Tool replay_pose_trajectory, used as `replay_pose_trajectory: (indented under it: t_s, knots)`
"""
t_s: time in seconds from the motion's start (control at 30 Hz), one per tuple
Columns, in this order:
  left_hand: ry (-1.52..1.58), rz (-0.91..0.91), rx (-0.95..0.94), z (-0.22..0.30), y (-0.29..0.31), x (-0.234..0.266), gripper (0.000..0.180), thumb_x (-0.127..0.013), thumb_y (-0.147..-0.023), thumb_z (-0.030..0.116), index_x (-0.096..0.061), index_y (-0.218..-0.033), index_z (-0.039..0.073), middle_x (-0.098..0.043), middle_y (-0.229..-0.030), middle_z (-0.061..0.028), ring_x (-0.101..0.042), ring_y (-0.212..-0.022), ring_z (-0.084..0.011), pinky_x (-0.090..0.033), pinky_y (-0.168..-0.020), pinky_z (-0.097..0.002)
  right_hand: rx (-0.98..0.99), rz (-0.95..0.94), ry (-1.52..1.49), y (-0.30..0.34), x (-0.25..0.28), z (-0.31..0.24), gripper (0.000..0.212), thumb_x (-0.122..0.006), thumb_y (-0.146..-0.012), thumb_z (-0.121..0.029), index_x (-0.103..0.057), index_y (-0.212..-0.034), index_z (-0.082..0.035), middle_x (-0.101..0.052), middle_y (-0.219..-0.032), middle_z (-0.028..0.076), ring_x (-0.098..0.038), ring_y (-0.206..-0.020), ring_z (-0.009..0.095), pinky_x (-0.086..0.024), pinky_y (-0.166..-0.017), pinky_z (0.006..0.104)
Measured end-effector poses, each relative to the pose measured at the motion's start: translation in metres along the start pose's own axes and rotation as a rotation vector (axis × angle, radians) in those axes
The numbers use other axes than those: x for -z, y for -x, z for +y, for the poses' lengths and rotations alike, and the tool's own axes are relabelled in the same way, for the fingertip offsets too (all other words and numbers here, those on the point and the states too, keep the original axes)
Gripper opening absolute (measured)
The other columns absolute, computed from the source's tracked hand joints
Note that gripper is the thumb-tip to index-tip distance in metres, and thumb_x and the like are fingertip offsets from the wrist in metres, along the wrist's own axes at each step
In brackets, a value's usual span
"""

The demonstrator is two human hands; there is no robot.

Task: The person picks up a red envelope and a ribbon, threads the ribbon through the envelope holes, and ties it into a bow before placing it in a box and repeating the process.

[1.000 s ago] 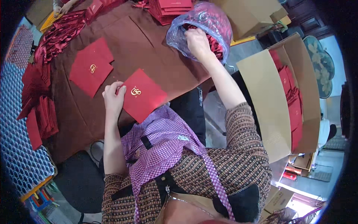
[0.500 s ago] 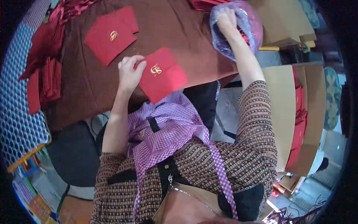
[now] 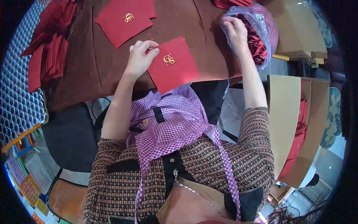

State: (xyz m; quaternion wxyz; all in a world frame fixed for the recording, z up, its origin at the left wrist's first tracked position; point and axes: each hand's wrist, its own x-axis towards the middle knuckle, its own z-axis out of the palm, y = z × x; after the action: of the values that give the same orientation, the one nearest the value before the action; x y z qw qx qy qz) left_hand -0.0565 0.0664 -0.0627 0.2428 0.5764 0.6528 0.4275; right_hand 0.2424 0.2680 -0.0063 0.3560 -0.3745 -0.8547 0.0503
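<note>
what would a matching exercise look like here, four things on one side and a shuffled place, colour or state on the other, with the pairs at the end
Column 1
1. left hand
2. apron
3. right hand
4. open box

Column 2
A. at the mouth of the see-through bag
B. standing with red goods inside
C. at the edge of the nearer flat red piece
D. purple and white check

Pairs: 1-C, 2-D, 3-A, 4-B
</note>
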Motion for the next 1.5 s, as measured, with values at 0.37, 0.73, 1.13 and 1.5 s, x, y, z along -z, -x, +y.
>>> replay_pose_trajectory:
  t_s: [0.37,0.73,1.13,1.5]
  knots:
    - [0.055,-0.083,0.047,0.016,-0.004,0.012,0.021,-0.066,-0.081,0.011,-0.064,-0.1,0.0,-0.059,-0.089,-0.0082,-0.057,-0.083,-0.015,-0.047,-0.077,-0.0281,-0.529,-0.485,-1.362,0.035,0.017,-0.13,0.018,-0.057,-0.091,-0.016,-0.057,-0.102,-0.003,-0.049,-0.068,0.001,-0.041,-0.048,0.005,-0.042,-0.051,0.0235]
    - [-0.142,-0.292,0.002,0.031,-0.015,0.02,0.022,-0.065,-0.081,0.016,-0.064,-0.097,0.002,-0.067,-0.084,-0.0096,-0.063,-0.08,-0.0188,-0.048,-0.077,-0.033,-0.39,-0.44,-0.193,0.055,-0.042,-0.133,0.03,-0.067,-0.078,-0.023,-0.064,-0.096,0.001,-0.065,-0.087,0.021,-0.065,-0.085,0.033,-0.05,-0.075,0.0391]
    - [-0.254,-0.266,0.194,0.043,-0.02,0.007,0.032,-0.072,-0.072,0.03,-0.067,-0.094,0.007,-0.066,-0.08,-0.0086,-0.065,-0.08,-0.02,-0.049,-0.076,-0.034,-0.362,-0.19,-0.465,0.067,-0.039,-0.138,0.024,-0.055,-0.085,-0.002,-0.062,-0.108,0.0,-0.067,-0.096,0.015,-0.066,-0.078,0.019,-0.052,-0.07,0.0299]
    - [-0.122,-0.21,0.135,0.044,-0.014,0.003,0.028,-0.072,-0.074,0.019,-0.067,-0.098,0.007,-0.066,-0.079,-0.0069,-0.062,-0.076,-0.0138,-0.049,-0.073,-0.0305,-0.093,-0.062,-0.123,0.063,-0.047,-0.164,0.006,-0.065,-0.077,-0.008,-0.063,-0.079,-0.003,-0.065,-0.078,0.011,-0.062,-0.077,0.028,-0.045,-0.073,0.0396]
